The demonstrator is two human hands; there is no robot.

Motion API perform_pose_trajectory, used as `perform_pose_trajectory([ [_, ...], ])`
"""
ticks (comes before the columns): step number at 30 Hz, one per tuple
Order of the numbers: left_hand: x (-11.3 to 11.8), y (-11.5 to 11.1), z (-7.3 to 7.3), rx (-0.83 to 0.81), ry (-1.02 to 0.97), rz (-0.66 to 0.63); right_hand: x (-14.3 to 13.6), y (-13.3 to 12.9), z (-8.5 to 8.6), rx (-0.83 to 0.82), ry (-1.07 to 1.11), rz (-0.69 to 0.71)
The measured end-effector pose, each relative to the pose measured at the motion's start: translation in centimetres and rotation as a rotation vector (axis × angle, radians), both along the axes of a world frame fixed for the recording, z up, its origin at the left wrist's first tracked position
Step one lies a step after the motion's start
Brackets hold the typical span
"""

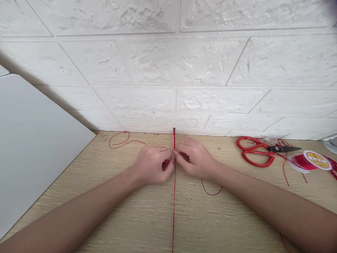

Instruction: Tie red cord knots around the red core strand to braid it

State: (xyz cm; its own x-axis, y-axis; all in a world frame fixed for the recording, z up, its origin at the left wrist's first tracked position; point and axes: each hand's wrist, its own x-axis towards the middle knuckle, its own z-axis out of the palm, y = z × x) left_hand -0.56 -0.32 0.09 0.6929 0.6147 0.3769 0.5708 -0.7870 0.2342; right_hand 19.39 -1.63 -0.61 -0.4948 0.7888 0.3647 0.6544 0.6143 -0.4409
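Observation:
A short knotted length of red cord (pixel 174 140) hangs from a small dark nail at the table's back edge. From its lower end a straight red cord (pixel 173 207) runs down the middle toward me. My left hand (pixel 157 164) pinches a thin red strand just left of the knots, with a loose loop (pixel 119 144) of it lying behind on the table. Close on the other side, my right hand (pixel 193 158) is closed in a pinch at the lowest knot, on red cord. Another strand curves out below my right wrist. The fingertips of both hands nearly meet.
Red-handled scissors (pixel 256 154) lie at the right, beside a spool of red cord (pixel 310 161) and loose cord pieces. A white panel (pixel 39 140) covers the left side. The white brick wall (pixel 184 63) rises behind the wooden table (pixel 126 214).

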Motion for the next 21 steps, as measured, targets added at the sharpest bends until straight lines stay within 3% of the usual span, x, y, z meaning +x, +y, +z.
perform_pose_trajectory([
  [5,0.1,-0.8,0.3,0.072,0.004,-0.135,0.0,0.0,0.1,-0.011,-0.029,0.086],
  [15,0.5,-1.3,0.2,0.185,-0.054,-0.335,-0.1,0.0,-0.2,-0.099,0.077,0.050],
  [18,0.3,-1.2,0.2,0.162,-0.127,-0.295,0.0,0.0,0.0,-0.095,0.124,0.074],
  [21,0.1,-0.8,0.3,0.114,-0.245,-0.107,0.1,0.0,0.1,-0.054,0.138,0.107],
])
